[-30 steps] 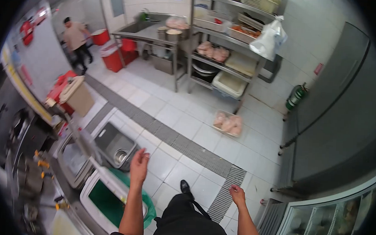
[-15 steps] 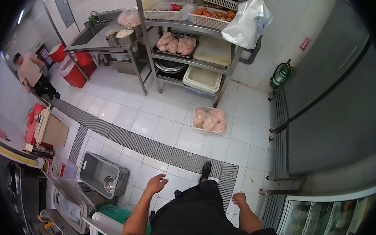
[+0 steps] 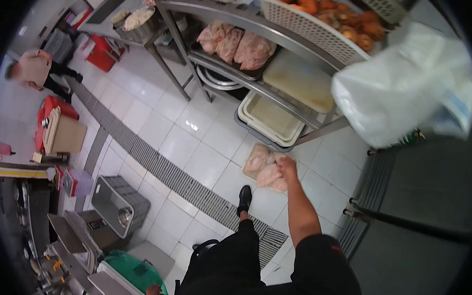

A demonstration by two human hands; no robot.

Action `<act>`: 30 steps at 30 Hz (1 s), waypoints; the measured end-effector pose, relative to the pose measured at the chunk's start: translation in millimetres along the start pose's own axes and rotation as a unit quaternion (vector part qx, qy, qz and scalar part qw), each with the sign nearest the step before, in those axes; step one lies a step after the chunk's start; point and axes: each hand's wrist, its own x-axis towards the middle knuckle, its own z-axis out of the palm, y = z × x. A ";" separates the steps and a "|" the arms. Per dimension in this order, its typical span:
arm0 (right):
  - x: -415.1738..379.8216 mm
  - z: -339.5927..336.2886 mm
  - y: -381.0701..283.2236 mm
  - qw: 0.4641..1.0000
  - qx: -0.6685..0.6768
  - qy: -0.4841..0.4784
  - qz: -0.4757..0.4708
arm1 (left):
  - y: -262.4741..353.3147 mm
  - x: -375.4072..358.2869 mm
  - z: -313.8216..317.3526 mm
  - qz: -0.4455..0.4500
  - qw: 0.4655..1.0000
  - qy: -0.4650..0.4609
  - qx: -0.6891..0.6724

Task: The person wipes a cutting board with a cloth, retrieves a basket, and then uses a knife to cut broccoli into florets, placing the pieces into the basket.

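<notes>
My right hand [image 3: 286,165] reaches down to a shallow pale tray [image 3: 249,173] on the floor, its fingers right at the plastic bags of pale pink meat [image 3: 269,175] lying in it. The fingers point downward and are partly hidden, so I cannot tell whether they grip a bag. At the bottom edge, my left hand [image 3: 154,294] hangs beside a bin lined with a green bag [image 3: 136,269], its fingers small and indistinct.
A metal rack [image 3: 281,99] stands over the tray, with bagged meat [image 3: 236,46] and a vegetable basket [image 3: 317,26]. White plastic bags [image 3: 399,84] hang at its right end. A floor drain [image 3: 155,167] crosses the tiles. A grey crate [image 3: 119,208] lies left; a person [image 3: 37,73] stands farther off.
I have stepped closer to the rack and leaned down. My right hand has moved forward to the bagged meat; my left hand has dropped back to the bottom edge.
</notes>
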 end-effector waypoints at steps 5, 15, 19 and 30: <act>88.9 9.7 -46.9 0.989 0.079 0.082 0.098 | -41.6 -102.4 33.0 -0.054 0.994 -0.052 -0.075; 145.7 12.4 -69.8 0.950 0.141 0.206 0.189 | 10.6 -162.1 103.2 -0.100 0.989 -0.051 -0.093; 136.4 17.5 -93.6 0.970 0.008 0.237 0.051 | 64.9 -153.7 110.7 -0.038 0.996 -0.044 -0.065; -50.8 46.5 -31.3 0.998 0.037 0.053 0.014 | 81.3 -127.7 141.4 0.112 0.981 -0.038 -0.152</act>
